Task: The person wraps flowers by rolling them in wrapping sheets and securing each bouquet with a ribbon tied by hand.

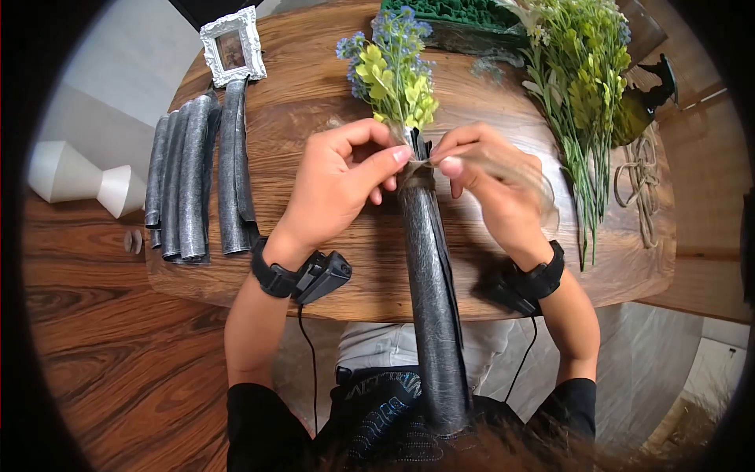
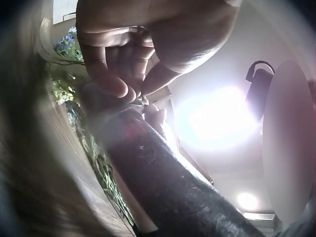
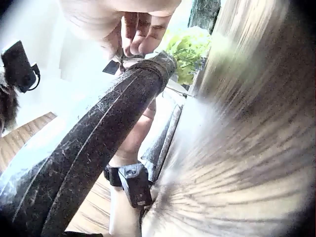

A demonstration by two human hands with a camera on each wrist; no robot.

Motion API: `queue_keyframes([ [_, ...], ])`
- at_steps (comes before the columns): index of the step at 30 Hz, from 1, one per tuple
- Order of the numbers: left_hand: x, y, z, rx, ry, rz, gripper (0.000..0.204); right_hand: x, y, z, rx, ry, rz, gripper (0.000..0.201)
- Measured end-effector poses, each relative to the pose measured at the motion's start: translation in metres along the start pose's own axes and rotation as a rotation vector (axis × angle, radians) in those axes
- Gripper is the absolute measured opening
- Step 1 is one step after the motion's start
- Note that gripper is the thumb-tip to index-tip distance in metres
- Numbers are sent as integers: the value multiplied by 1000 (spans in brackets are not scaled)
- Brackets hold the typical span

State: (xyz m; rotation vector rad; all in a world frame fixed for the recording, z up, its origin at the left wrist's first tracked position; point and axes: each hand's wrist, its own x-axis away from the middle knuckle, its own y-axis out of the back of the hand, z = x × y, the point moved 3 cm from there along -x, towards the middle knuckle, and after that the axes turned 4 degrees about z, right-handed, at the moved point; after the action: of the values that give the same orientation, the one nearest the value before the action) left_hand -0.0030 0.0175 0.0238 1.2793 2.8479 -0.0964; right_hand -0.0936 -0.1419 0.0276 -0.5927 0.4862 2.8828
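Note:
A long roll of dark grey wrapping paper runs from the person's lap up over the table edge. Blue and yellow-green flowers stick out of its far end. Brown twine is wound around the roll just below the flowers. From the left, the left hand pinches the twine between thumb and fingertips at the front of the roll. Opposite it, the right hand pinches another part of the twine, and a loose loop trails over its back. In the left wrist view the fingertips meet at a small twine crossing.
More dark grey rolls lie at the left beside a white ornate frame. On the right are loose flower stems, a twine bundle and a dark spray bottle. A green foam tray sits at the back.

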Motion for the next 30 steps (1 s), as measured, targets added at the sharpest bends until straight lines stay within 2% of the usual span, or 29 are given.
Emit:
queue_keyframes([
  [2,1,3,-2,18,1,-6,10,1,2,-14,-521,-117,-50,14],
  [3,1,5,-5,37,-7,-18,11,0,4,-16,-601,-100,-19,23],
  [4,0,8,-9,56,-18,-30,12,0,5,-18,-602,-95,-23,23],
  [6,-1,9,-10,59,-35,-19,11,1,3,-21,-893,-186,45,30],
  [12,-1,-1,-3,70,-28,94,12,1,2,-16,-902,-214,27,33],
  [14,-2,-3,-3,75,-61,100,13,-1,2,-19,-957,-208,103,33],
  [17,-2,-6,-5,168,-61,107,15,-1,0,-21,-941,-279,94,33],
  [20,1,-10,-4,284,-5,159,18,2,-4,-23,-928,-339,91,33],
  [22,2,-12,-4,434,51,259,20,2,-5,-23,-920,-357,71,34],
  [23,2,-12,-4,466,87,260,24,2,-5,-23,-918,-355,68,34],
  [30,1,-13,5,430,205,204,21,4,-7,-25,-870,-402,38,36],
])
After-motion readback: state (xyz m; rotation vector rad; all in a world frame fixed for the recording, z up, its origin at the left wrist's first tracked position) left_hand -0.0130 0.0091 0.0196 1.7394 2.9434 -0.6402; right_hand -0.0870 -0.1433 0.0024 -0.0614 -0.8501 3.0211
